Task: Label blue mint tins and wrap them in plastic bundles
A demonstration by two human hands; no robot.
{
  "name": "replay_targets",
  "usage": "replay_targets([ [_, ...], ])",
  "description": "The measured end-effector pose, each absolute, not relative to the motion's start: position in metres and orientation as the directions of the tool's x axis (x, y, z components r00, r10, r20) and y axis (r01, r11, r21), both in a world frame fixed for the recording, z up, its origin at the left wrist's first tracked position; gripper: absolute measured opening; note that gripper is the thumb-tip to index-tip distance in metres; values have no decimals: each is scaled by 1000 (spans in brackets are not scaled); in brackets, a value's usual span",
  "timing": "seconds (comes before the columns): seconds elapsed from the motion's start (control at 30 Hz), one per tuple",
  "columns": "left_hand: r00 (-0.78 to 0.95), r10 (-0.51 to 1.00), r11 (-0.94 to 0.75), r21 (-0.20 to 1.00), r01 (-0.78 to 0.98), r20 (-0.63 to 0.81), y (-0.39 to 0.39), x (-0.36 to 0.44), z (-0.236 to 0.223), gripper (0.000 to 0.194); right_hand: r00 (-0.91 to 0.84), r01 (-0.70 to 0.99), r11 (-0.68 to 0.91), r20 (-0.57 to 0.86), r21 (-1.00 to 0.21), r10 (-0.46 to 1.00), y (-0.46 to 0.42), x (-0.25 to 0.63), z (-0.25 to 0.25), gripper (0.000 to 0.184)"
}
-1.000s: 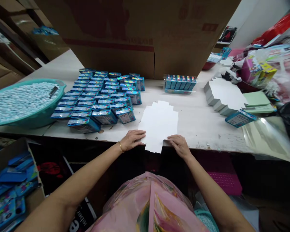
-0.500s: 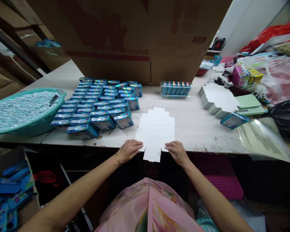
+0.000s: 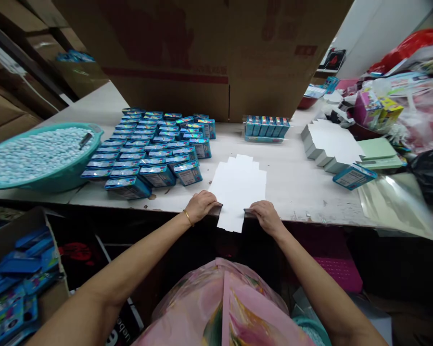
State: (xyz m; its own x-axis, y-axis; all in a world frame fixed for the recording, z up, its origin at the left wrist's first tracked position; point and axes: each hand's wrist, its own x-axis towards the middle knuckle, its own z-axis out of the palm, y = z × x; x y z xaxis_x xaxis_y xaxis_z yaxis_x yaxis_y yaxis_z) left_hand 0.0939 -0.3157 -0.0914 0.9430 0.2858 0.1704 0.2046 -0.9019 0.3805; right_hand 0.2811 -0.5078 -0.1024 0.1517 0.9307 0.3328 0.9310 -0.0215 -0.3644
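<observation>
A white unfolded box blank (image 3: 238, 185) lies at the table's front edge, its near panel sticking out past the edge. My left hand (image 3: 201, 205) pinches the small flap on its left side, and my right hand (image 3: 266, 216) pinches the matching flap on the right. Both flaps are bent upward, showing dark edges. Left of the blank stand rows of small blue boxes (image 3: 155, 175). Behind it, a clear tray (image 3: 265, 140) holds several blue boxes in a row.
A turquoise basin (image 3: 50, 180) of pale blue pieces stands on the left. To the right are a stack of white blanks (image 3: 332, 144), one blue box (image 3: 354, 176) and clear plastic sheets (image 3: 393, 206). A large cardboard box (image 3: 202, 57) stands at the back.
The two side flaps, flat before, are now bent up in my fingers. Both hands have risen slightly, and the view has shifted a little.
</observation>
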Motion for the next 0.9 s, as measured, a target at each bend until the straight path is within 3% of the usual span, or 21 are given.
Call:
replay_targets([
  [0.13, 945, 322, -932, 193, 307, 49, -337, 121, -64, 26, -3, 1000, 5, 251, -5, 968, -498, 271, -76, 24],
  [0.27, 946, 260, -942, 164, 292, -193, -345, 142, -56, 18, -94, 988, 74, 151, 136, 984, -479, 260, -68, 21],
  [0.33, 950, 208, -957, 154, 247, -232, -346, 145, -60, 17, -109, 985, 93, 109, 144, 988, -468, 255, -70, 19],
  [0.57, 984, 157, -964, 201, 172, -87, -348, 140, -71, 27, -85, 993, 83, 13, 89, 996, -456, 250, -68, 22],
  [0.67, 977, 190, -962, 183, 205, -98, -349, 141, -67, 31, -99, 995, 96, 125, 31, 987, -474, 245, -66, 18],
  [0.77, 971, 201, -958, 181, 223, -132, -350, 144, -62, 26, -34, 997, 49, 258, -51, 965, -499, 235, -78, 57],
  [0.8, 969, 200, -956, 186, 225, -144, -350, 144, -60, 25, -18, 997, 40, 285, -71, 958, -504, 233, -85, 61],
  [0.9, 968, 192, -953, 205, 223, -159, -350, 146, -57, 26, -18, 988, 75, 383, -135, 923, -509, 232, -105, 32],
])
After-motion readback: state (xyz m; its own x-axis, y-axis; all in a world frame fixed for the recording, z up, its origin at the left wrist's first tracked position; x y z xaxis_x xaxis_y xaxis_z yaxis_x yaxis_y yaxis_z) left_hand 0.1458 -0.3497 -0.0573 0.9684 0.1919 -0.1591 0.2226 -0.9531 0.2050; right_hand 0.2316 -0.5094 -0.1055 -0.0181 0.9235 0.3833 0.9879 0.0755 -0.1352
